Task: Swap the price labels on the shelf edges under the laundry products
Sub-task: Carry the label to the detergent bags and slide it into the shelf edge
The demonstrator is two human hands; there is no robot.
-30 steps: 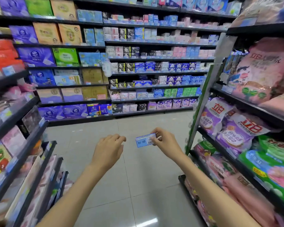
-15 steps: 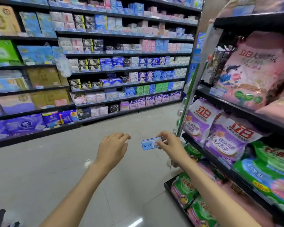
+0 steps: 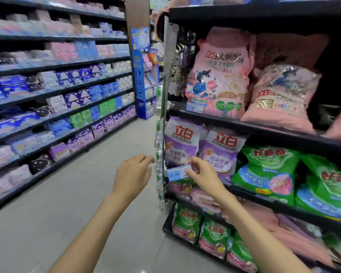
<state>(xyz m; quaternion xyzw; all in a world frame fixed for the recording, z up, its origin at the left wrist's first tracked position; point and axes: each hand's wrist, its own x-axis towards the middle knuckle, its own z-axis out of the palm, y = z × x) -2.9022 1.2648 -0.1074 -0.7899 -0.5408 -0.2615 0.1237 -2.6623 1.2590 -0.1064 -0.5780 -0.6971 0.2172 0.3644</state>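
Note:
My right hand [image 3: 203, 175] pinches a blue and white price label [image 3: 177, 173] by its right end and holds it in front of the shelf edge [image 3: 244, 193] under the purple laundry powder bags [image 3: 220, 152]. My left hand [image 3: 132, 175] hovers just left of the label with loosely curled fingers and holds nothing. Another price label [image 3: 195, 107] sits on the shelf edge above, under the pink laundry bags [image 3: 219, 75]. Green laundry bags [image 3: 268, 174] lie right of the purple ones.
The laundry rack [image 3: 264, 14] fills the right side, with a strip of hanging small items [image 3: 159, 154] on its end post. Across the tiled aisle floor [image 3: 67, 194] runs a long shelving wall of packaged goods [image 3: 57, 85]. A blue display stand [image 3: 142, 79] stands at the aisle's far end.
The view has swung right toward the laundry rack. My right hand has carried the label from over the aisle floor up to the shelf under the purple bags; my left hand has followed beside it.

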